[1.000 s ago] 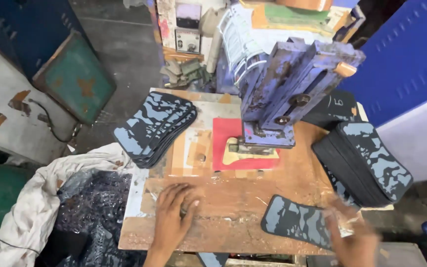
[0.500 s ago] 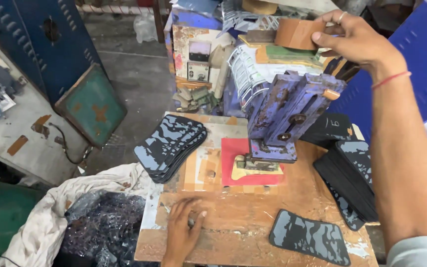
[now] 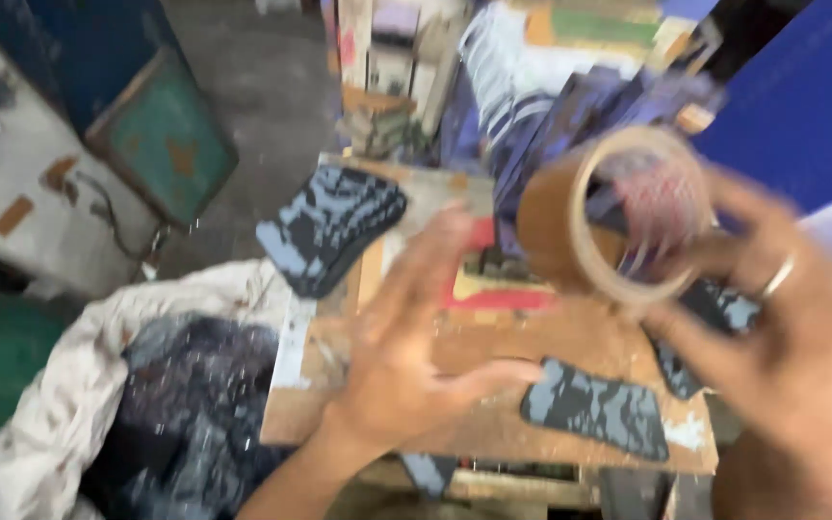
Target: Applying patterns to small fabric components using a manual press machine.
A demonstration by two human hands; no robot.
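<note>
My right hand (image 3: pixel 782 347) holds a roll of brown packing tape (image 3: pixel 609 217) up in front of me, fingers around its rim. My left hand (image 3: pixel 416 337) is raised with fingers spread, close to the left side of the roll, holding nothing. Below lies the wooden bench (image 3: pixel 493 424) with a red pad (image 3: pixel 493 294) under a blue press (image 3: pixel 551 125). One dark camouflage-patterned cut piece (image 3: pixel 594 406) lies on the bench near its front edge. The view is motion-blurred.
A stack of the same patterned pieces (image 3: pixel 329 226) sits at the bench's back left; more of them (image 3: pixel 715 308) lie at the right behind my hand. A white sack (image 3: pixel 146 404) of dark scraps stands left of the bench. A green board (image 3: pixel 161 135) leans at the far left.
My right hand has come down from the shelf behind the press with the tape roll. My left hand has lifted off the bench toward the roll.
</note>
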